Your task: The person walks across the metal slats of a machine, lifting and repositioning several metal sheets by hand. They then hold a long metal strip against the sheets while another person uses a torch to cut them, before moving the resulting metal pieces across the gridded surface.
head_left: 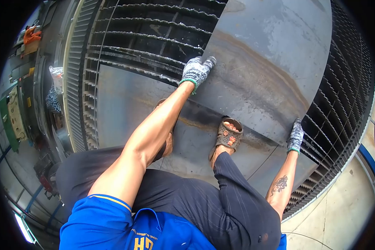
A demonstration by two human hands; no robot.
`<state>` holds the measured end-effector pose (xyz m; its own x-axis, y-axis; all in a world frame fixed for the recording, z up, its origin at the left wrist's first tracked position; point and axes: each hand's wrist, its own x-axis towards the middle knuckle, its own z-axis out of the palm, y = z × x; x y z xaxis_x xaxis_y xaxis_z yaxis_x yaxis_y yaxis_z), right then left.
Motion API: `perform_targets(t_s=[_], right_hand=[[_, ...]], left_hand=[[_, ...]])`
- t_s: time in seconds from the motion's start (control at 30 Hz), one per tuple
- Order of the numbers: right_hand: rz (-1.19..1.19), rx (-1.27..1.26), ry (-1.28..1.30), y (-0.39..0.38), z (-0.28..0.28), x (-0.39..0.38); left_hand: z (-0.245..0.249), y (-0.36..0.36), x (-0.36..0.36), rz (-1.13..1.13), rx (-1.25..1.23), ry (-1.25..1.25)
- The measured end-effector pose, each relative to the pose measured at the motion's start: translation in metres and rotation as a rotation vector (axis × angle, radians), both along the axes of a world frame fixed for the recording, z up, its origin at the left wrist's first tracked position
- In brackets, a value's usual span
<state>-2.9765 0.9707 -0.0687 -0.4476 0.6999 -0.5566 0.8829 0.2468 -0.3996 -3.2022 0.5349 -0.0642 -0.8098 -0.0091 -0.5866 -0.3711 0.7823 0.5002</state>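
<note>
The left hand (197,70) and right hand (296,135), in grey-and-white knit gloves, grip opposite edges of a flat grey metal sheet (264,68).

Open room over the sheet (271,71) between the hands (198,70) (295,135), jagged slats (129,49) either side, sandal (238,136) at near edge

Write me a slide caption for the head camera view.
Gloved left hand and gloved right hand at the edges of a grey metal sheet over a slatted bed.
</note>
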Motion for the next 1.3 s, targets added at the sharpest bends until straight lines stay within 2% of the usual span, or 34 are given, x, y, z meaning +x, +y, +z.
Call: perform_targets(t_s=[0.07,0.2,0.43,0.47,0.5,0.53,0.57,0.6,0.63,0.67,0.73,0.77,0.8,0.87,0.93,0.97,1.0,1.03,1.07,1.1,1.13,1.17,1.27,1.3], right_hand=[[0.138,0.090,-0.026,0.003,-0.005,-0.001],[0.109,0.016,0.036,-0.006,0.008,-0.002],[0.081,0.057,-0.034,-0.012,0.013,-0.008],[0.346,0.167,0.052,0.015,-0.021,0.013],[0.653,0.323,0.110,0.027,-0.035,0.028],[0.810,0.406,0.059,0.032,-0.031,0.034],[0.780,0.372,-0.019,0.032,-0.030,0.032],[0.794,0.428,0.099,0.039,-0.042,0.040],[0.805,0.451,0.043,0.030,-0.032,0.033],[0.572,0.343,-0.099,0.016,-0.021,0.016],[0.275,0.143,-0.036,0.006,-0.008,0.007],[0.430,0.238,-0.084,0.011,-0.013,0.010],[0.429,0.238,0.005,0.016,-0.023,0.017],[0.471,0.240,-0.120,0.015,-0.017,0.011],[0.649,0.251,-0.242,0.023,-0.010,0.005],[0.693,0.176,-0.521,0.007,0.040,-0.026],[0.799,0.427,-0.375,0.007,0.070,-0.019],[0.731,0.439,-0.494,0.014,0.102,-0.039],[0.714,0.556,-0.209,0.035,0.119,-0.036],[0.514,0.490,-0.193,0.031,0.164,-0.053],[0.563,0.767,0.001,0.049,0.173,-0.045],[0.435,0.709,0.032,0.062,0.185,-0.050],[0.026,0.135,0.060,0.050,0.195,-0.075],[0.049,0.084,0.070,0.045,0.179,-0.073]], left_hand=[[0.003,0.002,0.003,0.030,-0.014,0.026],[-0.001,0.000,0.005,0.016,-0.012,0.048],[-0.002,0.000,0.005,-0.005,0.011,0.086],[-0.001,-0.001,0.005,-0.012,0.055,0.087],[0.005,0.000,0.003,-0.072,-0.005,0.112],[0.018,0.006,0.002,-0.049,0.009,0.044],[0.011,0.005,0.004,-0.082,0.030,0.092],[0.006,0.005,0.007,-0.013,0.116,0.042],[-0.009,0.000,0.010,0.020,0.183,0.067],[0.003,0.004,0.007,-0.022,0.092,0.069],[-0.032,-0.004,0.013,0.009,-0.015,0.225],[-0.012,0.004,0.008,-0.002,0.029,0.122],[0.011,0.007,0.006,-0.009,0.066,0.017],[0.011,0.006,0.005,-0.034,0.032,0.024],[0.008,-0.001,-0.005,-0.270,-0.302,-0.021],[0.045,0.007,-0.020,-0.429,-0.391,-0.159],[0.056,0.006,-0.032,-0.566,-0.540,-0.150],[0.064,0.004,-0.049,-0.603,-0.543,-0.085],[0.048,-0.011,-0.061,-0.643,-0.428,0.223],[0.086,0.009,-0.073,-0.347,-0.299,0.209],[0.086,0.010,-0.085,-0.299,-0.217,0.257],[0.085,0.011,-0.097,-0.256,-0.133,0.305],[0.054,0.004,-0.109,-0.268,-0.100,0.385],[0.040,0.003,-0.109,-0.312,-0.135,0.399]])
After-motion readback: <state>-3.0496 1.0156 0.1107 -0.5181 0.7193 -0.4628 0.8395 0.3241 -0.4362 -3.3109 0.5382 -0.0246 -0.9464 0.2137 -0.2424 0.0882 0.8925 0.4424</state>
